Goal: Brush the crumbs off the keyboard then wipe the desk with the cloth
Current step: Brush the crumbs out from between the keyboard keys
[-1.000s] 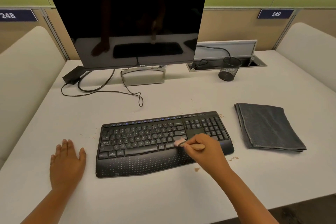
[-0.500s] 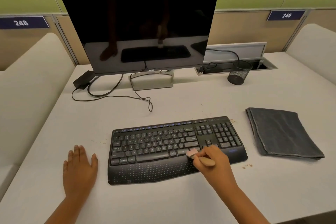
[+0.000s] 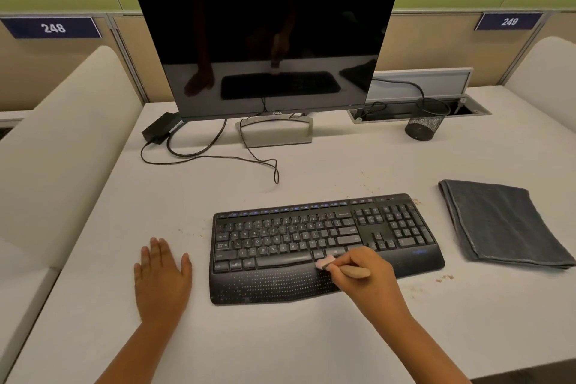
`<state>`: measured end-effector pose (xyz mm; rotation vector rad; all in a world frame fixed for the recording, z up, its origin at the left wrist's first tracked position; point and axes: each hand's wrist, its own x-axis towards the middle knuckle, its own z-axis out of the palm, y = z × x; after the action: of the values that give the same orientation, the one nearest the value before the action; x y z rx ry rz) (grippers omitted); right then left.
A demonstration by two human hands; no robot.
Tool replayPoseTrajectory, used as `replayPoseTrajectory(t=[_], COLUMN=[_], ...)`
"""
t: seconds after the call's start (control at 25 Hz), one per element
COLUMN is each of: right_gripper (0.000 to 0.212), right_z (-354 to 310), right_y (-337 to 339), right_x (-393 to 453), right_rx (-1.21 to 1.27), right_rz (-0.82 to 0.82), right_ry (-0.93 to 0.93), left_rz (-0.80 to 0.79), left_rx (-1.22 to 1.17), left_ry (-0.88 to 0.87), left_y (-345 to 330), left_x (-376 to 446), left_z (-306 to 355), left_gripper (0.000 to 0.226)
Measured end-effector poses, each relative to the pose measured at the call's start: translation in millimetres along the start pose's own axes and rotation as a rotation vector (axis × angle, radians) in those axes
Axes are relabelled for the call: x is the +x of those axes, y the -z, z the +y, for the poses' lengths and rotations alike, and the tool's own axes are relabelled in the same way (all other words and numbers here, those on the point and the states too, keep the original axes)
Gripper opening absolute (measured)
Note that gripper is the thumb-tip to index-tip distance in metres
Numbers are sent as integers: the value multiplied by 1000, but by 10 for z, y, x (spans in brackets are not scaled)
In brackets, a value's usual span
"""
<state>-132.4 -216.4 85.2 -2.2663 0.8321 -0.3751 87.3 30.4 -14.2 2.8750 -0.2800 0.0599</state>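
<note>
Item one, the white desk (image 3: 311,337), which fills most of what I see from the head camera and carries everything else. Item two, a dark monitor (image 3: 265,47) on a silver stand at the back of the desk, screen off, cables looping in front of the stand. Item three, the black keyboard (image 3: 280,246) with a dotted palm rest, lying near the middle of the desk, slightly right of centre. Item four, a folded grey cloth (image 3: 498,224), flat on the desk just beside the keyboard's right end, not touching it that I can tell. Item five, a black mesh cup (image 3: 425,121) at the back right, near a cable tray. Item six, my left hand (image 3: 160,277), lying flat on the desk to the left of the keyboard, fingers straight, grip apart and holding nothing. Item seven, my right hand (image 3: 364,274), its grip clamped on a small brush (image 3: 339,268) with a wooden handle; the pale bristles touch the keyboard at the front key row, right of the space bar. Item eight, brown crumbs (image 3: 444,278), scattered on the desk near the keyboard's front right corner, with more specks off its left end and back right.
</note>
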Motion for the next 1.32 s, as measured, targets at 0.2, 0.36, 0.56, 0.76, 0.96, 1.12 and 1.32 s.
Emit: replayPoseTrajectory(t=[0.2, 0.36, 0.56, 0.76, 0.96, 1.12, 1.32], right_gripper=[28, 21, 12, 15, 10, 20, 15], right_z=[54, -33, -186, -182, -655, -912, -579], right_y=[-16, 70, -204, -228, -498, -786, -420], right_x=[-173, -143, -120, -263, -215, -157, -141], right_rx=[-226, -119, -66, -133, 73, 75, 128], right_rz=[-17, -39, -52, -171, -359, -534, -457], right_ry=[1, -1, 112, 135, 336, 400, 213], left_rz=[3, 4, 0, 3, 14, 15, -3], left_rx=[-12, -15, -6, -13, 13, 18, 18], left_ry=[-16, -12, -12, -7, -8, 2, -11], left_y=[3, 3, 10, 12, 20, 19, 10], left_x=[-12, -18, -12, -10, -15, -9, 4], left_z=[-1, 12, 12, 25, 26, 40, -1], left_gripper=[63, 63, 63, 63, 61, 61, 63])
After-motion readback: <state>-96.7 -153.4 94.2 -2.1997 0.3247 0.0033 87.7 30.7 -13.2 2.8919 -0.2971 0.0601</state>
